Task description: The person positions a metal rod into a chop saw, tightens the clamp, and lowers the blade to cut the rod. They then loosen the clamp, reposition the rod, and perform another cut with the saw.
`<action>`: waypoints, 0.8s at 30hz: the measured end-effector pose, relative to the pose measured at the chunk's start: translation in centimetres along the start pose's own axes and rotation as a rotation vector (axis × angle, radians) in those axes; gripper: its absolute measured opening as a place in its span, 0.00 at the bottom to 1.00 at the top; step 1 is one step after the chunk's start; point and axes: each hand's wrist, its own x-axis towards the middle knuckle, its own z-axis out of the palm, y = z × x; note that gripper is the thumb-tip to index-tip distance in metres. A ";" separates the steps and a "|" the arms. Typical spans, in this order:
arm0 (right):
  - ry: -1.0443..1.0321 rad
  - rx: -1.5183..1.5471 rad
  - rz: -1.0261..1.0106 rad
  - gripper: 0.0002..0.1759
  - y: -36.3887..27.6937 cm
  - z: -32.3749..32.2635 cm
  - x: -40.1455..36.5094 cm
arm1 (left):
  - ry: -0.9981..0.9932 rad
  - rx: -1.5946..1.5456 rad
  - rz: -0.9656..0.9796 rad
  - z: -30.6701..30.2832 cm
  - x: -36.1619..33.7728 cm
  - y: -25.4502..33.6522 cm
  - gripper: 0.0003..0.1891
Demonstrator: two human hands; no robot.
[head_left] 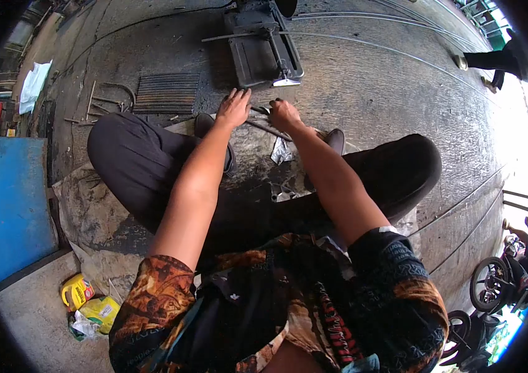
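Beyond my feet, my left hand (234, 109) reaches forward with its fingers spread over a dark rod (266, 128) near the floor. To its right, my right hand (285, 115) is curled, its fingers closed around something dark that I cannot make out. A crumpled silvery wrapper (281, 151) lies just below my right hand, on a stained cloth. Small metal parts (284, 195) sit between my legs. Just past both hands stands a cut-off machine's metal base (251, 56), with a long rod across it.
At the left are a bundle of dark rods (166, 93), bent rods (115, 93), a blue panel (12, 199) and yellow packets (99, 309). Long rods (376, 42) cross the floor at the upper right. A person's legs (487, 61) and motorcycles (491, 283) are at the right.
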 end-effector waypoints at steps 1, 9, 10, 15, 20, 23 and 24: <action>-0.002 0.002 0.000 0.13 0.1 0.5 0.1 | -0.005 -0.006 -0.010 0.2 -0.2 -0.1 0.29; -0.127 -0.037 -0.064 0.12 1.0 4.7 0.3 | -0.167 -0.033 -0.064 1.8 -0.7 -0.4 0.27; -0.173 -0.027 -0.040 0.12 1.0 5.0 0.4 | -0.177 -0.036 -0.052 2.4 -0.7 -0.7 0.27; -0.207 -0.059 -0.037 0.12 1.4 7.2 0.0 | -0.329 -0.023 -0.094 3.5 -0.9 -1.0 0.23; -0.122 -0.089 -0.029 0.13 1.5 9.8 0.1 | -0.493 -0.017 -0.110 5.5 -0.7 -2.8 0.17; -0.128 -0.069 0.069 0.14 1.8 11.5 1.1 | -0.344 -0.023 -0.018 6.9 -1.6 -3.2 0.17; -0.131 -0.063 0.075 0.14 1.9 11.7 1.3 | -0.348 -0.025 -0.020 7.2 -1.5 -3.3 0.17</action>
